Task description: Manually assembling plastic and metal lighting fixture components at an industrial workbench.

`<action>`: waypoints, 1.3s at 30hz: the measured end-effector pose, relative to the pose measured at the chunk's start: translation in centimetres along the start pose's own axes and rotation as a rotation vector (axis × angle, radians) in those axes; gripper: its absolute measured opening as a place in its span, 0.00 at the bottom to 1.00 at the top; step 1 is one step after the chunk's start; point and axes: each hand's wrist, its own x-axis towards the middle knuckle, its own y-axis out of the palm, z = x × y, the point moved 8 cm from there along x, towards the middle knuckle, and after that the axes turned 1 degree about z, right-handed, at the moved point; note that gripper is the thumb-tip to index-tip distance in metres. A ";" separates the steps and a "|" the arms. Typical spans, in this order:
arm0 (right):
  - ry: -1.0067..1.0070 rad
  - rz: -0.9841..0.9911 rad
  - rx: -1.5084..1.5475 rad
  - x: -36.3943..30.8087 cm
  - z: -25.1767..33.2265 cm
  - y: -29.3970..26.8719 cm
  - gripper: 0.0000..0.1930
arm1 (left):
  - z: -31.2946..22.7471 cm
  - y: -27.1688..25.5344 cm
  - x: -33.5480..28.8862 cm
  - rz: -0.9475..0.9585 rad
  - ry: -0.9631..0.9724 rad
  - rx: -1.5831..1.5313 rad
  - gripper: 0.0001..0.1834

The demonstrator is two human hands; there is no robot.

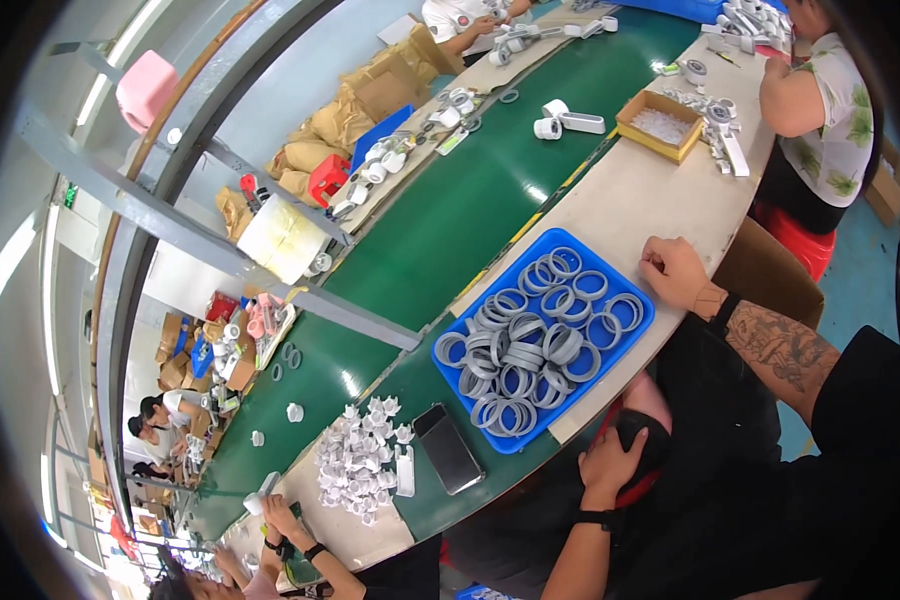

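Note:
My left hand lies low over my leg, beside my dark-clad knee, its fingers spread and holding nothing that I can see. My right hand rests on the beige bench covering with its fingers curled in and nothing visible in them. Just left of that hand sits a blue tray full of loose grey rings. Some rings lie flat, others lean on edge in a heap. Neither hand touches the rings.
Left of the tray are a dark phone and a pile of small white plastic parts. A green conveyor belt carries a white device. A yellow box stands farther along. A grey post crosses the belt; co-workers sit along the bench.

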 end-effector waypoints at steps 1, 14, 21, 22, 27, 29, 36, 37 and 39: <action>-0.018 0.008 0.013 1.0 2.4 0.6 0.04 | 1.1 -0.8 -0.5 -0.100 0.018 -0.080 0.49; -0.643 0.667 0.189 -16.7 19.1 8.3 0.08 | 9.4 -15.6 -15.0 -1.013 0.078 -0.565 0.09; -0.438 0.722 -0.154 -19.3 17.8 14.4 0.23 | 13.5 -20.7 -17.3 -1.277 0.030 -0.279 0.12; -0.465 0.800 -0.074 -19.3 18.6 13.4 0.26 | 14.4 -21.1 -17.3 -1.299 0.034 -0.216 0.14; -0.360 1.714 0.504 -15.3 18.9 8.5 0.27 | 12.8 -24.5 -15.0 -1.381 0.060 0.108 0.27; -0.323 1.745 0.626 -5.9 20.7 5.0 0.26 | 11.7 -24.9 -15.1 -1.389 -0.009 0.159 0.29; -0.179 0.609 -0.159 29.0 8.6 5.5 0.12 | 13.5 -25.2 -11.3 -1.258 -0.119 0.082 0.32; -0.160 0.492 -0.220 31.6 5.6 7.1 0.12 | 13.8 -25.2 -10.9 -1.276 -0.080 0.066 0.30; -0.127 0.445 -0.396 35.3 0.1 10.5 0.16 | 14.2 -25.4 -9.7 -1.287 -0.045 0.047 0.27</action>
